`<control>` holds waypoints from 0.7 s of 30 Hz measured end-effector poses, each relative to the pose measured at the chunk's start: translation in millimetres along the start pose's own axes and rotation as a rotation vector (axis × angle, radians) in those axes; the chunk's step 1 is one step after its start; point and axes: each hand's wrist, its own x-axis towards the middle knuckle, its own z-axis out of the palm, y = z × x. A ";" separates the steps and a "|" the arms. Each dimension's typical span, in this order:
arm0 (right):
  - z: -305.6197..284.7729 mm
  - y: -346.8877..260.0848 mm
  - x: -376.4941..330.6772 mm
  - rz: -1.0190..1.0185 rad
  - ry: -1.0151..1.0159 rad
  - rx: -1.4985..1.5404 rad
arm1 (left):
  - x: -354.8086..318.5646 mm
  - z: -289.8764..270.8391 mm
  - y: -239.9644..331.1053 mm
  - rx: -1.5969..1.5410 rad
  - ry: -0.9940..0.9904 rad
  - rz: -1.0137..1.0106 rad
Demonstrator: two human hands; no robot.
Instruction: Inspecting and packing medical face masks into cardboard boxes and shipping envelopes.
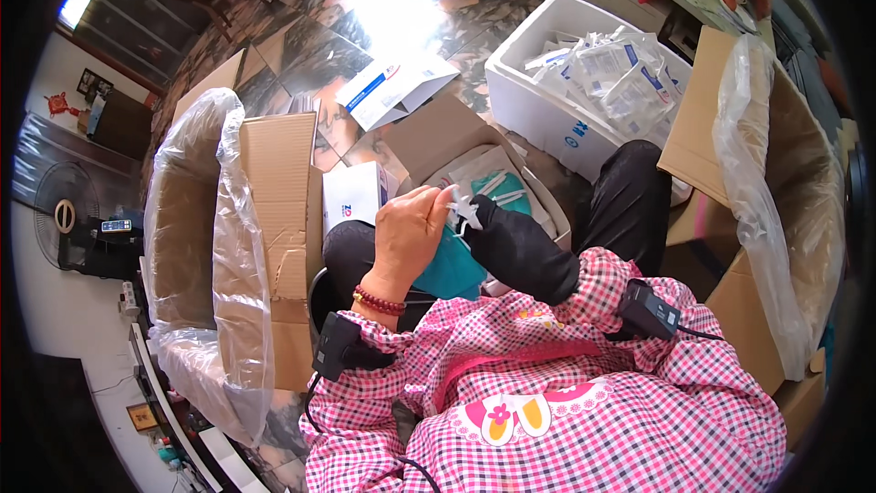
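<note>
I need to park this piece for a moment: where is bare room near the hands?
Bare room: inside the lined carton at the left, and the big lined carton at the right. Floor beyond the flat boxes is open. Crowded: the foam box full of packets, and the small box under both hands.

A home turned packing room: glossy tiled floor (pixel 401 0), lined cartons (pixel 274 183), foam box (pixel 547 82).

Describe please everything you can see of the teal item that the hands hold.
The teal item looks like soft, thin fabric or sheet, folded or bunched, hanging loosely below the hands over the lap. The bare left hand grips its upper edge. The right hand, in a black glove or sleeve, meets it at the top, where a small white piece sits between the fingers. Its lower part is partly hidden by the right forearm. More I cannot tell.
</note>
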 end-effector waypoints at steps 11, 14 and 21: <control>-37.3 -7.9 3.2 -0.108 -0.447 -0.515 | -0.9 16.4 6.0 0.161 0.005 -0.094; -33.1 3.3 -0.7 -0.077 -0.349 -0.457 | -2.6 24.1 12.6 0.206 0.037 -0.097; -42.5 -6.2 10.8 -0.123 -0.232 -0.449 | 1.6 30.6 17.5 0.134 0.120 0.004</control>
